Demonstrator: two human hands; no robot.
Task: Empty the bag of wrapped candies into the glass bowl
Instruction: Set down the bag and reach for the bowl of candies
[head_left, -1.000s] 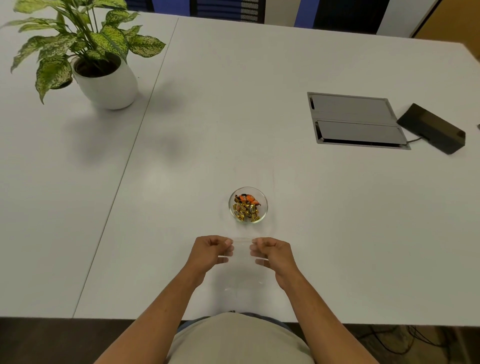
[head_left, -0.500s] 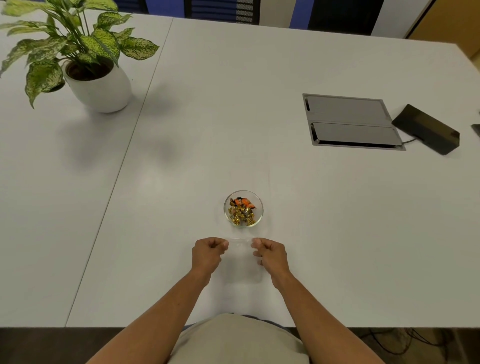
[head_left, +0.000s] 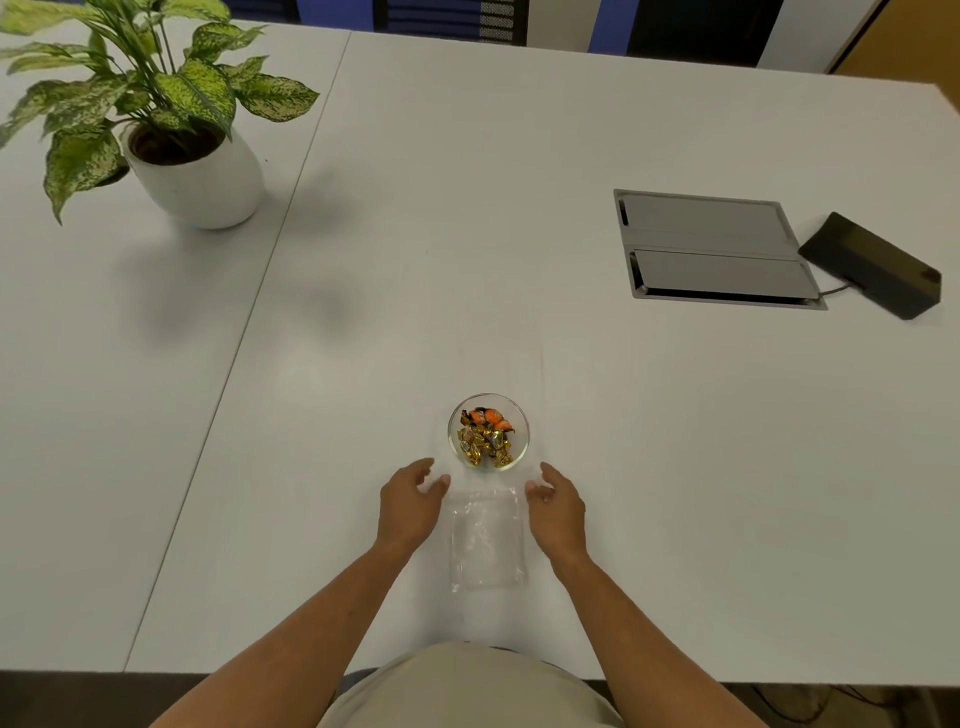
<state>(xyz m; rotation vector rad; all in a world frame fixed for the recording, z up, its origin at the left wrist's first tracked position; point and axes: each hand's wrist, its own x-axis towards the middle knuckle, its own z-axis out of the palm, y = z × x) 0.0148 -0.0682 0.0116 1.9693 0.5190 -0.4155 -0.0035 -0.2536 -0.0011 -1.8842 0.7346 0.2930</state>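
Bag (head_left: 485, 540) lies flat and empty between both hands, left (head_left: 410, 501) and right (head_left: 556, 506), fingers spread, holding nothing.

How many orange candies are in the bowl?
2, as far as shows: both orange-wrapped candies lie side by side at the far edge of the glass bowl, on top of the gold ones. More could be buried underneath.

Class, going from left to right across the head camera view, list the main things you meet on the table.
potted plant → left hand → clear bag → right hand → grey cable hatch → black box
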